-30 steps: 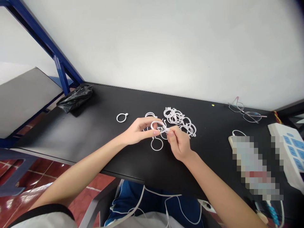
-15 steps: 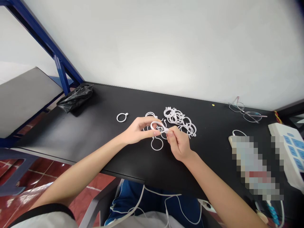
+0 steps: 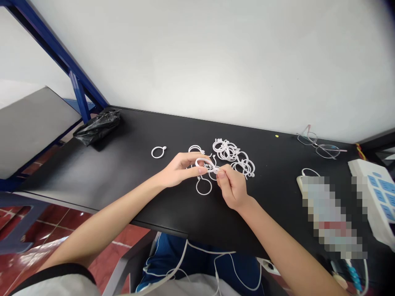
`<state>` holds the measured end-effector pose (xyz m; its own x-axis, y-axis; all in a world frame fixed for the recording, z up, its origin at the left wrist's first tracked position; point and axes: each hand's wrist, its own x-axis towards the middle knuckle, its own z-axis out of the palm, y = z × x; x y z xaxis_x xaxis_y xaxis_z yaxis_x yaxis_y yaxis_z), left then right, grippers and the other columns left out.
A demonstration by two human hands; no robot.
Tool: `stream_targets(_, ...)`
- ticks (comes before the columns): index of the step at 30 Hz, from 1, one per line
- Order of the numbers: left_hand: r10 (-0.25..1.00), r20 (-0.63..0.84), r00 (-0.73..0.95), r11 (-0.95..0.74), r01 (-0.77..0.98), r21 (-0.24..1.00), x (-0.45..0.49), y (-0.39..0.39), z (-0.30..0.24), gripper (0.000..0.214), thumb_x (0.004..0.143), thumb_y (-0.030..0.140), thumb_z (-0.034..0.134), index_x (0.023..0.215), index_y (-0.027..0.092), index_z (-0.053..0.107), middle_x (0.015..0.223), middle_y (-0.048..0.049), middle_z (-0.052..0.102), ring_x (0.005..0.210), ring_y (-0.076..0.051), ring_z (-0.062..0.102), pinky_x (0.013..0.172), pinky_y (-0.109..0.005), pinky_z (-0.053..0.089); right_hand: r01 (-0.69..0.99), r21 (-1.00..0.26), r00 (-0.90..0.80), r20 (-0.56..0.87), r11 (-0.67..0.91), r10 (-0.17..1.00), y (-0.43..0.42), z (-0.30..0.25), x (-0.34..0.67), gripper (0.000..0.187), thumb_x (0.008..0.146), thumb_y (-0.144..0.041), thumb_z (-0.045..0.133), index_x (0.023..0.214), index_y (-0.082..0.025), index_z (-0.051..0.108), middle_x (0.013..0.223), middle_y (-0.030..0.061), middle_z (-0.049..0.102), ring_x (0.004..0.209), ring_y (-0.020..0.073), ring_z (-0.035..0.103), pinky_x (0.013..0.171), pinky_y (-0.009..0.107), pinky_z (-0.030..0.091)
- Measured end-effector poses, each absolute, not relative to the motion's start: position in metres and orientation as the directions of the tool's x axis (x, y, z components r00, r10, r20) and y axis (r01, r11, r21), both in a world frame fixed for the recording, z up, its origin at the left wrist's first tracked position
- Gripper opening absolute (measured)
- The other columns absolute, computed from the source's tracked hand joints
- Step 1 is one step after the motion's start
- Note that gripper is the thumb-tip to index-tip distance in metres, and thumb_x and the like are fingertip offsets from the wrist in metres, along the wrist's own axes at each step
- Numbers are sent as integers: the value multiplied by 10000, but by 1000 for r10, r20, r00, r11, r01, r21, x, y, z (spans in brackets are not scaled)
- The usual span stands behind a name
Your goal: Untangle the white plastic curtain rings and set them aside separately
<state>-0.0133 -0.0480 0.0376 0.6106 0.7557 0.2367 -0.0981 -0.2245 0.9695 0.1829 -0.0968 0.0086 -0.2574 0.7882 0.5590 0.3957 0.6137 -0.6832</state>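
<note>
Between my two hands, above the table, is a white plastic curtain ring (image 3: 200, 162). My left hand (image 3: 180, 169) grips its round part between thumb and fingers. My right hand (image 3: 231, 185) pinches the ring's small end, and the fingertips hide most of that end. Beneath and behind my hands lie several more white rings, partly covered; one loose ring (image 3: 204, 194) rests just below them. A heap of white rings (image 3: 228, 153) sits behind my right hand. Farther left, a single ring (image 3: 158, 157) with a small knob lies alone.
A crumpled black plastic bag (image 3: 98, 127) lies at the left end of the black table (image 3: 129, 127). Eyeglasses (image 3: 327, 151) rest near the wall at right. A blurred phone (image 3: 330, 218) with a cable and a white power strip (image 3: 370, 197) are at the right.
Almost nothing differs. My left thumb has shifted very slightly along the held ring; both hands keep their grip.
</note>
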Motion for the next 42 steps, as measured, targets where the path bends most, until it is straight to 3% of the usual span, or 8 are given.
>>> stream_targets(29,751,229,619,-230,-79,970,-14,-50,36,320,861,434,650,986,142,683,726,-1,476,702,-129,460,674,-276,411,398,-692,-233,559,602,796,-99,4,182,257,1015,-276,378,781,-222,469,524,-61,443,419,89,421,453,227,333)
stream_targets(42,723,222,654,-146,-170,975,-12,-53,36,273,884,385,636,1000,141,673,715,16,425,655,-99,404,623,-252,369,362,-690,-227,587,627,777,-103,5,178,236,1007,-226,383,783,-224,458,555,-59,447,421,88,412,459,237,327)
